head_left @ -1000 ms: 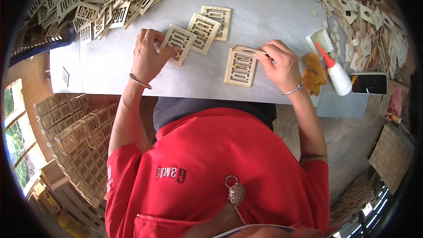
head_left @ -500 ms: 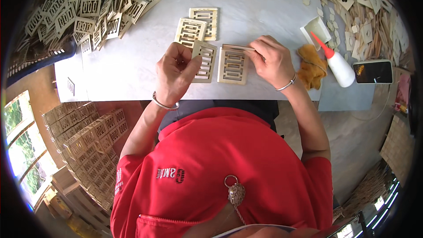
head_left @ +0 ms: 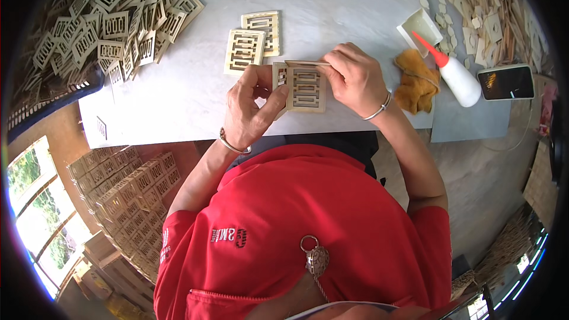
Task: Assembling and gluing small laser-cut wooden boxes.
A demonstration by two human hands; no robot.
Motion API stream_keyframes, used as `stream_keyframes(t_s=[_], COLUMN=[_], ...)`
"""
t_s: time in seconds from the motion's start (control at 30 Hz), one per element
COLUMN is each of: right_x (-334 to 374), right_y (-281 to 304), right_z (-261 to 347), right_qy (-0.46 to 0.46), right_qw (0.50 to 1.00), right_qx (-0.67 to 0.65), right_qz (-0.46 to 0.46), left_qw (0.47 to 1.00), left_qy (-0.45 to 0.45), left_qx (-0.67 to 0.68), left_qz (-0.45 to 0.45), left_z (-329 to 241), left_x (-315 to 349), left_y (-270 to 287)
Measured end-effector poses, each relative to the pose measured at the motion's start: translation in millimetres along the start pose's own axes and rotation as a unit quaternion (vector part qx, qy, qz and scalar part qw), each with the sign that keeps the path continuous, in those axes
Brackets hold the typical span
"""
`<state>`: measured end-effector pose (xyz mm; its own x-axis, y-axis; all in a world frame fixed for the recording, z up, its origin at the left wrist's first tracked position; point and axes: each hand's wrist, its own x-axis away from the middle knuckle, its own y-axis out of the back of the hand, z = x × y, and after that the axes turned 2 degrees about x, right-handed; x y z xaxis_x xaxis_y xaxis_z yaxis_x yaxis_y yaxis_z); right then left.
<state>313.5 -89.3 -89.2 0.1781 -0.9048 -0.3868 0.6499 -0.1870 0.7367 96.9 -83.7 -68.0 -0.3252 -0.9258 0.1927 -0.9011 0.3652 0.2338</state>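
We see the fingers of the left hand [head_left: 252, 106] pinched on a tilted latticed wooden panel [head_left: 276, 77], while the closed fingers of the right hand [head_left: 357, 77] grip the end of a thin wooden piece [head_left: 303, 63], seen nearly edge-on. Between both sets of fingers, a flat slotted panel [head_left: 306, 108] rests on the bench [head_left: 349, 0]. Just beyond the left fingers we find two overlapping panels [head_left: 245, 61]; right of the right fingers lie a mustard cloth [head_left: 414, 86] and a white bottle [head_left: 461, 83].
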Motion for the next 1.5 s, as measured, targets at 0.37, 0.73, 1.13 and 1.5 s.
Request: stream_keyframes(t_s=[0.37,0.73,1.13,1.5], right_x=[3,6,5,4], right_y=[-4,-7,-9,-5], right_z=[0,-1,-4,-5], right_qy=[0.007,0.051,0.052,0.058], right_qw=[1.000,0.998,0.996,0.997], right_qx=[-0.005,-0.020,-0.051,-0.042], right_qz=[-0.016,-0.040,-0.048,-0.015], left_qw=[0.998,0.998,0.996,0.997], left_qy=[-0.016,-0.047,-0.080,-0.063], left_qx=[-0.051,-0.035,-0.021,-0.008], left_qz=[0.039,0.026,0.044,0.037], left_z=[-12,-6,-2,4], left_x=[-4,-6,-8,-3], left_y=[0,-4,-2,-2])
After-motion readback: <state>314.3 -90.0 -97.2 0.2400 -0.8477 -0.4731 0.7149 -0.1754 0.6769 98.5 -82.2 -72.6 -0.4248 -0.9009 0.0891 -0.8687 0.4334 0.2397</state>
